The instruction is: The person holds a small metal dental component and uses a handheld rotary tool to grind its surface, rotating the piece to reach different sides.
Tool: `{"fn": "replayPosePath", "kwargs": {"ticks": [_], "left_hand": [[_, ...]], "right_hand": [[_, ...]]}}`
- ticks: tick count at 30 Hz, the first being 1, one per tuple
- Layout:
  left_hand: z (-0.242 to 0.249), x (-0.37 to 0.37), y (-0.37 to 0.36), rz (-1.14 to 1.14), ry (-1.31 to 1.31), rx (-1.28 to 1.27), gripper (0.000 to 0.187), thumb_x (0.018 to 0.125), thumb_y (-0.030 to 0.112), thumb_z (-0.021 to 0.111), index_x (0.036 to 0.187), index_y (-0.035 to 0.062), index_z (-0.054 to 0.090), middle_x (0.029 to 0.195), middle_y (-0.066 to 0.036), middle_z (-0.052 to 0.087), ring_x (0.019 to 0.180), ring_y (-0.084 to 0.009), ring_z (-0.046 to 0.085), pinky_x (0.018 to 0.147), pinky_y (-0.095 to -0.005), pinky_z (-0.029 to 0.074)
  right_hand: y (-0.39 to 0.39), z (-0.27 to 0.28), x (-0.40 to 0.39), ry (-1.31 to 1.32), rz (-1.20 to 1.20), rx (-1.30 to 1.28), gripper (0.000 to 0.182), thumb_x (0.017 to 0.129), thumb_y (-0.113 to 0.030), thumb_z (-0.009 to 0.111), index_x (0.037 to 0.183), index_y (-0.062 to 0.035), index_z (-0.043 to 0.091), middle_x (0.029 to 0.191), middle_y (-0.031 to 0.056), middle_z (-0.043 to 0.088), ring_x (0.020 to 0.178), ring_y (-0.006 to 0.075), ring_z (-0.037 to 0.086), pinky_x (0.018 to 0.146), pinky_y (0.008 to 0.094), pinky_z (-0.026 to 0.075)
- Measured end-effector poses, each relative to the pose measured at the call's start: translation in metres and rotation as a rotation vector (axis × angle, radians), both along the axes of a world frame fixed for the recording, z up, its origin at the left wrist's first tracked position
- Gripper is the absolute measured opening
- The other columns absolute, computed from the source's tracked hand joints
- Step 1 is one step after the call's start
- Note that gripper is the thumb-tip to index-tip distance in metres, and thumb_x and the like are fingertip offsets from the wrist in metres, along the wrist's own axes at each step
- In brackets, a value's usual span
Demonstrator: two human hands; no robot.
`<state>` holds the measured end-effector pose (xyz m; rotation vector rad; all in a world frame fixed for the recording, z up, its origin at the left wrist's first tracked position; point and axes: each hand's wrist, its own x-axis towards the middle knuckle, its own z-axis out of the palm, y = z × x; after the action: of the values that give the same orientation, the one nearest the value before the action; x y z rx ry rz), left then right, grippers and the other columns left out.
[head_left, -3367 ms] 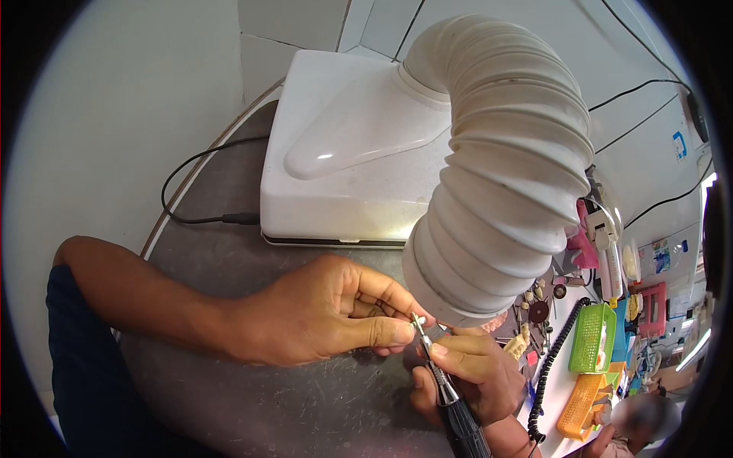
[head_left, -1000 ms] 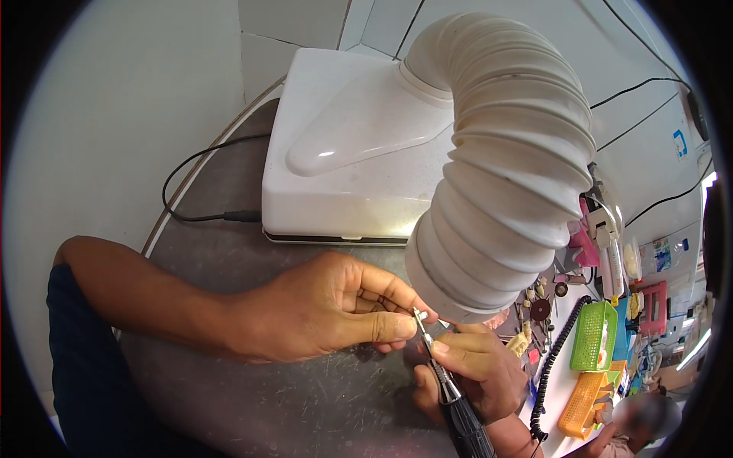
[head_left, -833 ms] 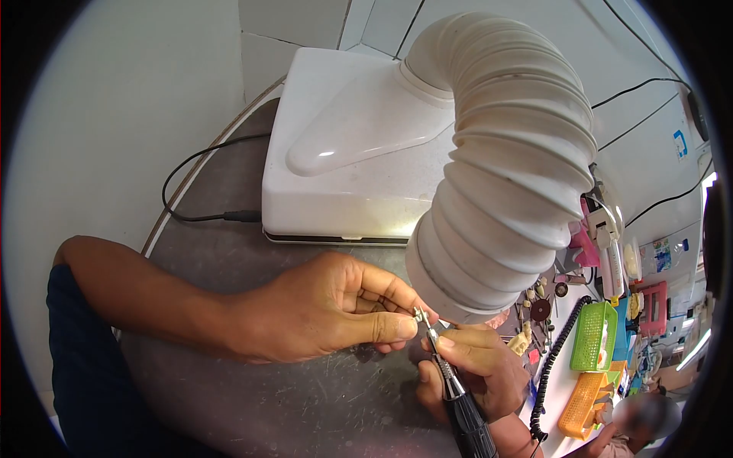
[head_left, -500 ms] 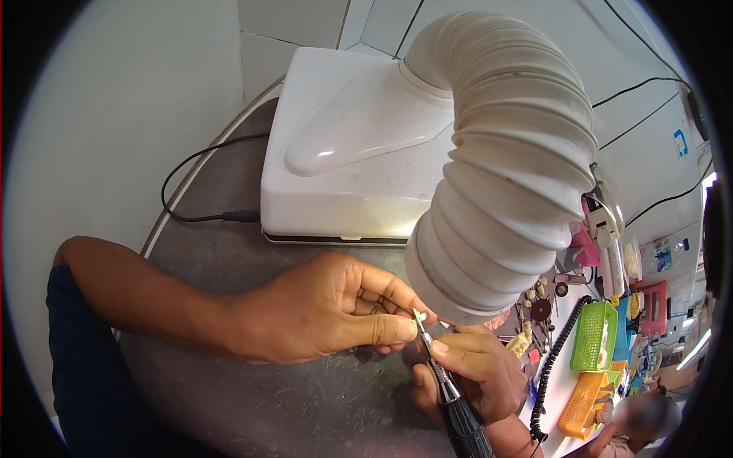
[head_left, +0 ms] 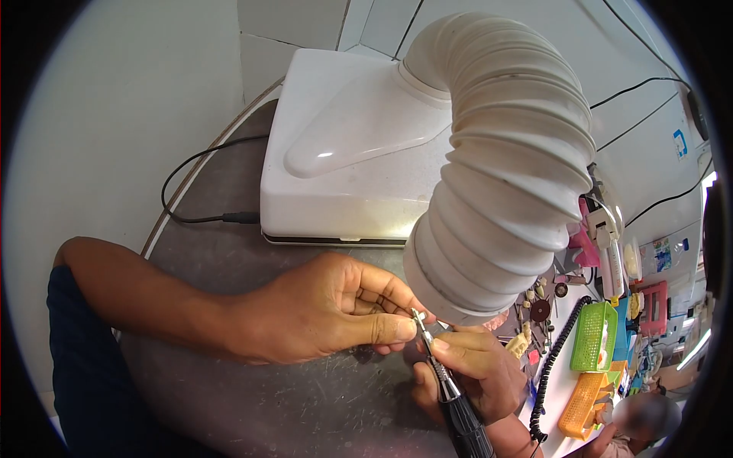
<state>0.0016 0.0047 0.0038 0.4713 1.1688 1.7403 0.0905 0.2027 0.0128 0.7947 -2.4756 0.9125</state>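
The black and metal hand tool (head_left: 463,420) is gripped in the right hand (head_left: 492,374), with the thumb pressed to its neck and the fingers curled around it. A small white piece (head_left: 422,315) is pinched between the thumb and forefinger of the left hand (head_left: 305,313), right at the tool's tip, below the mouth of the wide hose (head_left: 511,160). Work appears under way, judging by the paired grips; how much of the piece is finished or left cannot be told.

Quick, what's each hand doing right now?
Left hand: closed, pinching a small pale piece in its fingertips.
Right hand: closed around a black-and-silver handpiece.
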Motion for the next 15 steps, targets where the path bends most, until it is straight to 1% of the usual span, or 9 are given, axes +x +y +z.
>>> {"fn": "replayPosePath", "kwargs": {"ticks": [2,5,9,12,15], "left_hand": [[0.0002,-0.0001,-0.0001,-0.002,0.004,-0.003,0.025,0.091,0.015,0.059,0.108,-0.0039,0.059,0.086,-0.002,0.063,0.076,-0.0041,0.055,0.067,-0.0187,0.044],[-0.0002,-0.0004,-0.0002,0.004,0.006,-0.008,0.025,0.091,0.016,0.059,0.107,-0.0034,0.059,0.087,-0.002,0.063,0.076,-0.0044,0.055,0.068,-0.0187,0.045],[-0.0009,-0.0004,-0.0004,0.005,-0.003,-0.005,0.025,0.092,0.018,0.059,0.106,-0.0027,0.060,0.090,-0.003,0.064,0.079,-0.0054,0.057,0.072,-0.0194,0.047],[-0.0010,-0.0010,-0.0014,0.003,-0.004,-0.008,0.025,0.092,0.019,0.059,0.105,-0.0024,0.060,0.091,-0.004,0.064,0.081,-0.0059,0.057,0.075,-0.0199,0.048],[-0.0004,-0.0011,-0.0012,-0.002,0.001,-0.011,0.025,0.092,0.019,0.059,0.105,-0.0023,0.060,0.091,-0.004,0.065,0.081,-0.0061,0.057,0.075,-0.0201,0.048]], "right_hand": [[-0.0009,-0.0008,0.0006,-0.050,-0.042,-0.073,0.034,0.073,-0.004,0.073,0.101,-0.0030,0.054,0.082,0.0126,0.065,0.071,0.0222,0.066,0.064,0.0306,0.052],[-0.0003,0.0031,-0.0015,-0.004,0.011,-0.009,0.033,0.075,-0.005,0.072,0.102,-0.0023,0.053,0.082,0.0132,0.065,0.071,0.0215,0.065,0.063,0.0299,0.052],[-0.0016,-0.0003,-0.0015,-0.027,-0.049,-0.085,0.032,0.074,-0.005,0.072,0.101,-0.0023,0.054,0.082,0.0131,0.065,0.070,0.0214,0.065,0.062,0.0292,0.052],[-0.0010,0.0000,-0.0023,0.017,0.015,-0.040,0.030,0.075,-0.005,0.072,0.100,-0.0018,0.055,0.081,0.0133,0.065,0.069,0.0207,0.065,0.061,0.0279,0.051],[-0.0024,-0.0001,0.0000,-0.022,-0.052,-0.082,0.029,0.074,-0.004,0.072,0.098,-0.0020,0.057,0.081,0.0128,0.064,0.068,0.0210,0.065,0.061,0.0279,0.051]]}}
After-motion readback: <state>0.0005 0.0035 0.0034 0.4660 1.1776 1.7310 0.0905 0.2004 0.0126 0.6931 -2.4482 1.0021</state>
